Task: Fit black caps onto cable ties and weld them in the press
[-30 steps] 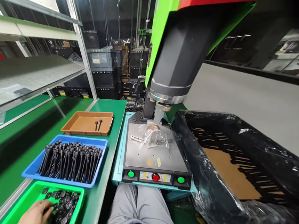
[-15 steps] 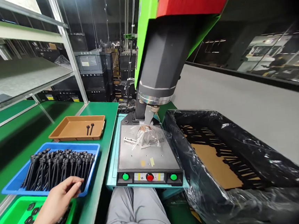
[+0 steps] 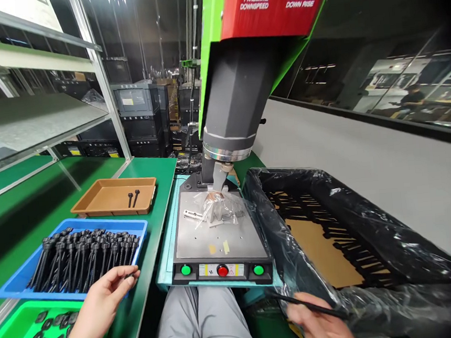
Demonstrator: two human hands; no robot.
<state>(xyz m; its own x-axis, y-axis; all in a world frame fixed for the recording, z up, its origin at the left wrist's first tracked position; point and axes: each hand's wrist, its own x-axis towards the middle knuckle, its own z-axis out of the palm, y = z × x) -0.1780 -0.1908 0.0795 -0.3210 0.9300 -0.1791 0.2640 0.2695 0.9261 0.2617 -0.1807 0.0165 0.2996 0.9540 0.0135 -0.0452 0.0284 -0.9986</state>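
My left hand hovers at the near right corner of the blue tray of long black rods. Its thumb and forefinger pinch a small black part. My right hand is low at the bottom edge, closed on a thin black rod that points left toward the press. Between the hands sits the press base with two green buttons and a red one. The press head hangs above a crumpled clear bag on the plate.
A green tray of small black caps lies at the near left. A brown tray holding two black pins sits farther back. A box lined with black plastic stands to the right. Shelving rises at the left.
My left hand left the green tray and rose to the blue tray's corner, now pinching a small black part. My right hand came into view holding a rod.
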